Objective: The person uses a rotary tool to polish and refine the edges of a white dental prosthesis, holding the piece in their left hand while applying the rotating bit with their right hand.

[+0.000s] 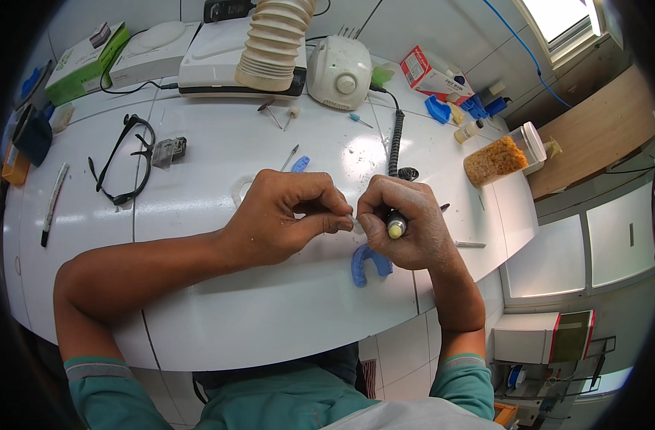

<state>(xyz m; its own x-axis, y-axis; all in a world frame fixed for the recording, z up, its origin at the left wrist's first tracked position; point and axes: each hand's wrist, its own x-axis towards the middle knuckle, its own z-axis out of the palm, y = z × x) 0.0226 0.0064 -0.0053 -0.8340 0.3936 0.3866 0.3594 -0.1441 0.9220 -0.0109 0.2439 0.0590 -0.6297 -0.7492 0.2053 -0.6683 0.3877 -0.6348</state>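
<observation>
My left hand (281,218) pinches a small whitish piece (357,225) between thumb and fingertips, in front of my chest. Close beside it, my right hand (410,222), dusted with white powder, also has its fingers at this piece. A pen-shaped tool (395,228) with a silvery, pale yellow end is gripped in my right hand; most of it is hidden. Just below lies a blue horseshoe-shaped dental model (359,268). Beyond my left hand are a small blue piece (301,164), a thin metal bit (290,157) and a partly covered whitish ring (240,189).
A white control unit (339,75) has a coiled black cord (397,136) running toward my right hand. A ribbed hose (276,43) hangs at the back. Black glasses (138,147) and a marker (54,204) lie left; a jar of orange-brown granules (495,159) lies right.
</observation>
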